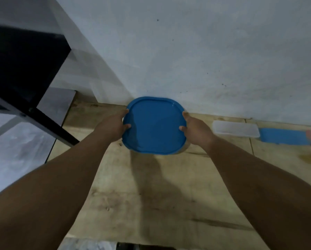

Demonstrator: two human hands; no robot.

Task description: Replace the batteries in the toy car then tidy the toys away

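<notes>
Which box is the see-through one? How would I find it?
Look along the bottom of the white wall, where it meets the wooden floor. Right of the big container with the blue lid held by both hands lies a small flat clear box. It is the only see-through one; its neighbours on either side are blue.

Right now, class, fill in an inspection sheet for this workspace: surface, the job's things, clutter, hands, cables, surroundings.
Surface: worn wooden board on the floor, stained.
Job's things: blue lid on a tub by the wall; contents hidden; no toy car seen.
Clutter: clear box and a blue strip to the right along the wall.
Hands: left hand and right hand grip opposite edges of the lid, fingers curled over it.
Cables: nothing seen.
Surroundings: white wall; black table at left.
</notes>
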